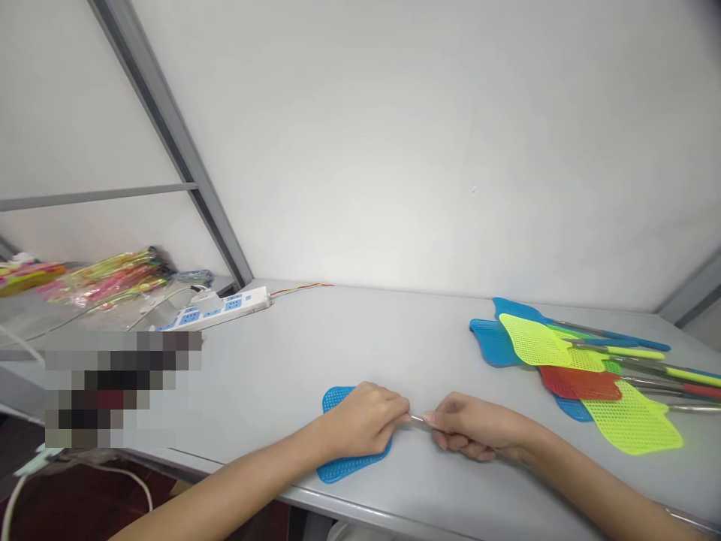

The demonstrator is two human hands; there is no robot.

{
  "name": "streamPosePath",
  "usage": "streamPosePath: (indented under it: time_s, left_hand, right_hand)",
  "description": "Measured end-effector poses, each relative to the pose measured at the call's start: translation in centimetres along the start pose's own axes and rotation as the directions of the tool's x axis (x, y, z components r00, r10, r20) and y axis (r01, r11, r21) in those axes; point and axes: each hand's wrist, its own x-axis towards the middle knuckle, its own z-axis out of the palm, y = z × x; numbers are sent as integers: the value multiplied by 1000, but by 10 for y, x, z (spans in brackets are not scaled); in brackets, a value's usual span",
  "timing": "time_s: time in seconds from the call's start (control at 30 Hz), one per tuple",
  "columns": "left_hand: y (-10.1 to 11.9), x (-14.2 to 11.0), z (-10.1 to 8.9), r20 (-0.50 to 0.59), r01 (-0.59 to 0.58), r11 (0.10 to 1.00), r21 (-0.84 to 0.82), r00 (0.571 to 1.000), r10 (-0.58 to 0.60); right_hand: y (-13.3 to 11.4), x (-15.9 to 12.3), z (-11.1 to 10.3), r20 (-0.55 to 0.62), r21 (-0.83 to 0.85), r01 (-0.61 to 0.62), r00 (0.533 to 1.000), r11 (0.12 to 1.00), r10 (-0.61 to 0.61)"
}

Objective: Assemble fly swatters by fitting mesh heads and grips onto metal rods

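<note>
A blue fly swatter [343,469] lies near the front edge of the grey table, its perforated head toward the left. Over that head rests my left hand [369,417], its fingers closed around the neck where the metal rod begins. My right hand [470,427] pinches the thin metal rod a short way to the right, thumb on top and fingers curled beneath. Only a short piece of rod shows between the two hands. The rest of the handle is hidden by my right hand and forearm.
Several fly swatters, among them a yellow one [636,421] and a red one [583,383], overlap at the right. A white power strip [248,302] with cords sits at back left. Beyond it lie plastic-wrapped colourful bundles [113,276]. A pixelated patch covers the left table edge.
</note>
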Motion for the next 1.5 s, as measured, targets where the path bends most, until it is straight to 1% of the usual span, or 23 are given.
streamPosePath:
  time_s: [0.2,0.43,0.57,0.67,0.83,1.07,1.23,1.33,1.5]
  left_hand:
    - [-3,1,0,-12,23,999,-43,1000,-24]
    - [-12,1,-5,-13,16,985,-170,1000,-19]
    - [-16,0,-11,-2,68,971,-230,997,-71]
    - [-21,-1,-16,5,118,963,-240,993,-121]
    - [-27,-3,-18,-2,128,972,-197,991,-131]
    - [-24,-2,-16,-1,70,986,-149,997,-71]
    - [-17,-2,-7,8,21,1000,-18,1000,-21]
    - [-14,-3,-3,23,-1,999,54,1000,0]
    - [-9,-3,-1,12,29,990,141,999,-31]
  right_hand:
    - [0,0,0,-15,-4,27,1000,1000,-27]
    - [-2,-1,0,4,38,46,999,998,-46]
    - [-4,-2,0,9,42,55,998,998,-55]
    - [-5,-3,-1,18,41,68,997,997,-69]
    - [-6,-6,-4,-16,30,93,996,995,-93]
    - [-7,-7,-4,-11,7,88,996,996,-87]
    - [-3,-5,-5,21,-25,80,997,996,-80]
    - [-1,-5,-5,15,-42,79,997,996,-78]
    - [-2,-6,-5,17,11,94,995,995,-95]
